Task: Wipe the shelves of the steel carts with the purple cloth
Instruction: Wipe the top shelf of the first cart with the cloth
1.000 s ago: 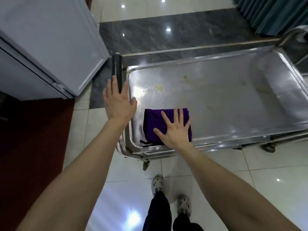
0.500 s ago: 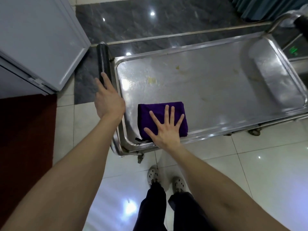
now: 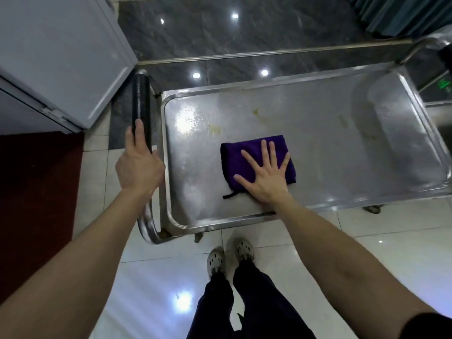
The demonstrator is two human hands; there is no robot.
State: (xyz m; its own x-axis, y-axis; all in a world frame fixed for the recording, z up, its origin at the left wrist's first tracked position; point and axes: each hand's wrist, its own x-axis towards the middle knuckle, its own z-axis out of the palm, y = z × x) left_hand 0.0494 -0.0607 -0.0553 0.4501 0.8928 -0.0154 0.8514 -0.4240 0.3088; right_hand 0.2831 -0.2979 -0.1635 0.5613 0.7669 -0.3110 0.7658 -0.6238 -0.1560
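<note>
The steel cart's top shelf [image 3: 318,133] fills the middle of the head view, with yellowish stains near its centre and far side. A folded purple cloth [image 3: 238,155] lies flat on the shelf near the front rim. My right hand [image 3: 266,174] presses on the cloth with fingers spread and straight. My left hand [image 3: 138,165] grips the cart's black padded handle [image 3: 140,99] at the left end, fingers wrapped around the bar.
A white cabinet [image 3: 61,57] stands close to the cart's handle at the upper left. Dark red carpet [image 3: 36,204] lies at the left. Another steel cart's edge [image 3: 437,106] sits at the far right. My feet [image 3: 230,255] stand on white tiles before the cart.
My right hand has slid the purple cloth to the right along the shelf, away from the left rim. My left hand went from resting flat by the handle to gripping it.
</note>
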